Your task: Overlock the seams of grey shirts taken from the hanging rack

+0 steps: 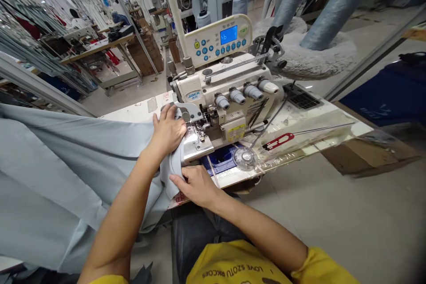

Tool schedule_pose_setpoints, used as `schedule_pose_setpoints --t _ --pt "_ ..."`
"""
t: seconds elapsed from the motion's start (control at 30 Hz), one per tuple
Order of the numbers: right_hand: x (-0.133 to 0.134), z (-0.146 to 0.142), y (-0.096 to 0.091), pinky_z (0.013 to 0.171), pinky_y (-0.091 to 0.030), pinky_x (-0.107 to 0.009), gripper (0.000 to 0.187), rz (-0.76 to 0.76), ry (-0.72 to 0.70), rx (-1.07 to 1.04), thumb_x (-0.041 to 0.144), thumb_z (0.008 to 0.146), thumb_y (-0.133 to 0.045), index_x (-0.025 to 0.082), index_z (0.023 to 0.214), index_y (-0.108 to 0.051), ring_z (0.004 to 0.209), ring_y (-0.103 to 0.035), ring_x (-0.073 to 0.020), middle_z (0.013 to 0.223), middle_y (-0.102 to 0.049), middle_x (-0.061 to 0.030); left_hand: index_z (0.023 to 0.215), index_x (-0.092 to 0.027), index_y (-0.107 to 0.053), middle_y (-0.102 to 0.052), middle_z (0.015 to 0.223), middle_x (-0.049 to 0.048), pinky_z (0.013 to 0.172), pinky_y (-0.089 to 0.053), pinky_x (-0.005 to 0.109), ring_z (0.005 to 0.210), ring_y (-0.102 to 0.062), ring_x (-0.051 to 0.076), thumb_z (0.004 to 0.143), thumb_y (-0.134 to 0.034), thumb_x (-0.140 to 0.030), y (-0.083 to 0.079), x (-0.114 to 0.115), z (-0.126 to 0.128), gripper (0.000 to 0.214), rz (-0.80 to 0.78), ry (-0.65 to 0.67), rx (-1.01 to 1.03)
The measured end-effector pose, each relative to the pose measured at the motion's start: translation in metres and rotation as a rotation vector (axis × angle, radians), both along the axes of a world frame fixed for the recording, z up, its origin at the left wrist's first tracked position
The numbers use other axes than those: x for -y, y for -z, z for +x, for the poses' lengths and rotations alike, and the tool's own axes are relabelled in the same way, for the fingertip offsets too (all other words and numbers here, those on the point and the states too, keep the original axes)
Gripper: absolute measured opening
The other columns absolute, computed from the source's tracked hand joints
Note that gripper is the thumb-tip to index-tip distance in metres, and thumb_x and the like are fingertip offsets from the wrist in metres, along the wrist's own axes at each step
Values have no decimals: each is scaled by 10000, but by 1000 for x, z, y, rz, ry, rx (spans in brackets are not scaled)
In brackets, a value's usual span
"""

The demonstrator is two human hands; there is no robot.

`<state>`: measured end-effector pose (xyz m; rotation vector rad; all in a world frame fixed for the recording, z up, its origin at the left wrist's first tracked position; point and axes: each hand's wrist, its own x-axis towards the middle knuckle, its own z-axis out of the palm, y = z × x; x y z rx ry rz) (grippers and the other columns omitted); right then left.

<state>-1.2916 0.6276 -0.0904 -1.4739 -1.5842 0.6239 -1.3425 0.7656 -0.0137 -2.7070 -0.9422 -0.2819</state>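
Observation:
A large pale grey-blue fabric (109, 151) drapes across the left of the table and runs up to the needle area of a white overlock sewing machine (229, 93). My left hand (168, 129) lies flat on the fabric beside the presser foot, its fingers spread. Nearer to me, my right hand (197, 184) grips the fabric's edge between thumb and fingers, just below the metal plate (196, 145). The fingertips under the cloth are partly hidden.
Red-handled thread snips (278, 141) lie on the table's right side, near a clear round disc (245, 158). A control panel (218, 40) tops the machine. Thread cones (240, 3) stand behind it. A metal post (43, 84) rises at left, and a cardboard box (366, 153) sits at right.

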Motion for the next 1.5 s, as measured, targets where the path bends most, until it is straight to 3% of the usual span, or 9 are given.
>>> schedule_pose_setpoints --t 0.13,0.33,0.5,0.73,0.9,1.03,1.13,1.33,1.5 --pt "7 4 2 519 -166 -241 389 29 -65 17 304 861 -545 150 519 -437 490 -340 -70 500 -383 44 1083 -163 -624 -525 1163 162 957 -384 450 1169 -451 289 924 -354 -330 3 10 -26 355 -104 -2 153" --pt "22 21 15 549 -269 -212 401 110 42 -278 528 846 -535 153 705 -555 576 -401 -99 640 -479 16 990 -199 -588 -642 846 25 659 -480 250 711 -604 148 881 -481 -338 12 91 -64 207 -358 -119 409" --pt "18 33 31 524 -329 -197 415 114 196 -831 507 890 -469 150 686 -528 562 -387 -96 615 -450 18 1037 -203 -584 -679 932 27 717 -498 235 795 -640 136 891 -459 -218 33 125 -24 193 -518 99 480" --pt "14 59 36 414 -257 -201 428 120 367 -904 551 846 -510 165 661 -494 437 -288 -75 524 -342 52 1141 -184 -523 -665 1059 66 767 -514 272 929 -647 171 925 -426 -237 47 116 10 243 -312 220 439" --pt "23 52 6 581 -357 -217 353 347 162 -471 434 880 -500 154 667 -533 609 -450 -112 644 -500 1 1205 -184 -483 -619 1091 111 786 -502 303 967 -608 207 890 -500 -360 17 121 -17 361 -75 222 492" --pt "11 43 -28 582 -305 -195 355 399 -218 -107 395 842 -596 160 615 -458 615 -416 -89 638 -465 31 893 -213 -571 -617 812 16 638 -453 209 705 -589 127 919 -427 -304 -25 108 -50 173 -130 216 444" --pt "-7 34 -51 514 -228 -182 444 242 -408 -125 445 786 -670 150 576 -414 554 -331 -62 558 -350 71 848 -200 -571 -585 681 -14 558 -404 204 555 -529 105 915 -404 -383 -50 92 -74 257 -105 35 509" --pt "-34 10 -90 495 -217 -167 286 229 -470 -204 271 734 -720 132 603 -507 547 -333 -48 539 -349 83 916 -171 -576 -622 817 31 659 -432 226 734 -571 149 877 -411 -487 -61 87 -107 359 -485 -1 468" --pt "-72 4 -124 443 -308 -163 206 86 -578 -158 260 776 -671 146 672 -535 453 -467 -73 513 -443 75 717 -173 -560 -529 599 11 563 -289 241 565 -481 138 884 -418 -396 -92 68 -113 312 48 -274 368"
